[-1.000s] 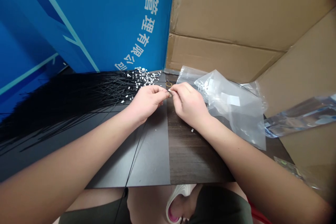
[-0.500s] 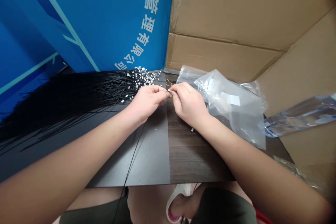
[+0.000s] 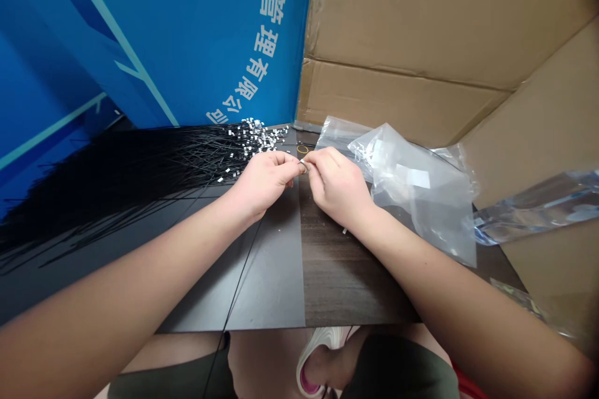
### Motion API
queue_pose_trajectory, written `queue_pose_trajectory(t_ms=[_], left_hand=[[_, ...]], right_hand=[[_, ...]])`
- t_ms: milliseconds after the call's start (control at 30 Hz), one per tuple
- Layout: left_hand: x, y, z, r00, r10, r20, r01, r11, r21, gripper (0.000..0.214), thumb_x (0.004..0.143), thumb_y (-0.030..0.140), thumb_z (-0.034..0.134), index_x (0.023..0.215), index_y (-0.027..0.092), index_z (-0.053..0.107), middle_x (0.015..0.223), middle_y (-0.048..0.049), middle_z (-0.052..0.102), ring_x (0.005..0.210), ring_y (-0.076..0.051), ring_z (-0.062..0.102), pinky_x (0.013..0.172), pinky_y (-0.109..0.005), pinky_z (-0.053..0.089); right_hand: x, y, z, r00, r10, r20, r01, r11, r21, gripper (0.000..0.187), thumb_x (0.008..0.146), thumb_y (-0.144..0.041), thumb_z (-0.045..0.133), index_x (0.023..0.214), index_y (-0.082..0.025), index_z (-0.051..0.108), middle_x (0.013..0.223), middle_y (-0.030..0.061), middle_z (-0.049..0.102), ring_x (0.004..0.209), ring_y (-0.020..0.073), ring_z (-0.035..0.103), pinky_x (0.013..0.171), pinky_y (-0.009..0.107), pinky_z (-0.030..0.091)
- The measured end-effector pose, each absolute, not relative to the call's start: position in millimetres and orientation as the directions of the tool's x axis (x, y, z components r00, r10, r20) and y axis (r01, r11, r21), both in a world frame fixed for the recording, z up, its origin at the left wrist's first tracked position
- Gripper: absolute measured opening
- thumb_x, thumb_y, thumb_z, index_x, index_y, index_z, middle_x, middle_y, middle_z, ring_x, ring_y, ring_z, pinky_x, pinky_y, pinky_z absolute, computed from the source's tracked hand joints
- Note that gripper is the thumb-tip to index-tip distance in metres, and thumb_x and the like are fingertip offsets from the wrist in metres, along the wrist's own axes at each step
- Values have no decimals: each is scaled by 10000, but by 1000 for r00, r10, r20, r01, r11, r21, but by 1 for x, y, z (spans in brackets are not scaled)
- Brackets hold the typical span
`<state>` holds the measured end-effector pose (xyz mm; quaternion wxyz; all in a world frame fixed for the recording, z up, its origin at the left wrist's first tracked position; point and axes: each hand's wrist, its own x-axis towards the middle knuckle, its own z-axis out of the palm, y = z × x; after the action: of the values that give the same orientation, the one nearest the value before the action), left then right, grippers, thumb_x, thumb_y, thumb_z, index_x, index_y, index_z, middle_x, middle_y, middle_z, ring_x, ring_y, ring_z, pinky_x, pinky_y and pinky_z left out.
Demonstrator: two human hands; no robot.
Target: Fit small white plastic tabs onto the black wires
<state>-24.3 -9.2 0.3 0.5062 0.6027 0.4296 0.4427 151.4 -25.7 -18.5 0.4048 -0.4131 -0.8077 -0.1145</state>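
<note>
Small metal piece point(image 3: 304, 165) — pinched at the fingertips of both left hand point(image 3: 264, 186) and right hand point(image 3: 337, 187), just above the worktop point(image 3: 346, 280). Far left, black wires point(image 3: 140, 184) with silver tips point(image 3: 253, 137); right, plastic bag point(image 3: 416, 193).

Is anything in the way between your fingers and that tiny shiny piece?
Nothing I can see. Your left hand and right hand pinch the tiny shiny silver metal piece between their fingertips, touching it directly.
</note>
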Motion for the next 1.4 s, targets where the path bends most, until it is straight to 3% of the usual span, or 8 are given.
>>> queue_pose_trajectory(t_ms=[767,933,1033,1133,1200,1267,1333,1400], left_hand=[[-22,-19,14,277,956,96,44,-112,993,232,833,321,765,706,170,644,601,22,545,568,-102,468,571,-267,355],[-24,-26,25,419,901,-111,5,120,993,217,931,387,697,878,186,636,884,-47,703,617,-119,591,548,-254,434],[-37,-33,41,537,803,-260,114,237,965,185,925,362,682,894,185,638,762,-21,618,503,-86,469,473,-228,331],[-59,-35,69,454,850,-265,307,130,943,239,871,412,717,900,179,676,679,16,497,486,-59,325,465,-217,216],[-76,-30,96,286,945,-156,531,-21,847,314,840,473,708,939,176,711,683,9,515,554,-77,400,522,-212,283],[-92,-17,122,125,992,21,817,-115,565,410,882,506,603,1016,149,753,746,-6,587,714,-105,534,686,-225,388],[-106,4,140,122,984,130,956,-152,253,639,1013,433,279,1165,2,726,892,-14,594,1006,-149,599,916,-387,382],[-117,28,142,181,977,111,976,-193,102,702,1021,447,218,1254,6,712,1000,-17,630,1128,-219,597,966,-459,376]], right_hand=[[152,-27,-12,-282,555,783,741,644,-190,209,1038,-150,469,1010,-212,667,976,99,744,930,240,689,839,380,570],[159,-23,-10,-171,571,803,747,606,-272,169,1030,-181,500,993,-214,661,972,93,744,913,230,686,831,379,552],[167,-20,-3,-67,582,810,744,571,-348,154,1023,-220,528,978,-212,675,916,71,734,838,208,666,811,376,540],[175,-21,10,24,552,834,711,577,-402,148,1009,-295,582,1054,-211,697,899,58,721,807,201,652,807,384,547],[180,-23,20,105,519,848,688,578,-439,185,1015,-324,583,1104,-206,696,958,79,720,853,210,665,826,398,557],[183,-27,28,177,508,843,671,564,-481,203,1038,-323,543,1109,-203,691,1020,105,713,912,228,675,848,422,561],[184,-33,35,217,526,822,650,551,-524,208,1048,-320,520,1088,-204,688,1029,116,707,918,239,674,845,443,564],[184,-40,41,226,563,795,611,554,-566,203,1044,-325,529,1070,-209,692,1000,108,713,867,230,673,798,435,574]])
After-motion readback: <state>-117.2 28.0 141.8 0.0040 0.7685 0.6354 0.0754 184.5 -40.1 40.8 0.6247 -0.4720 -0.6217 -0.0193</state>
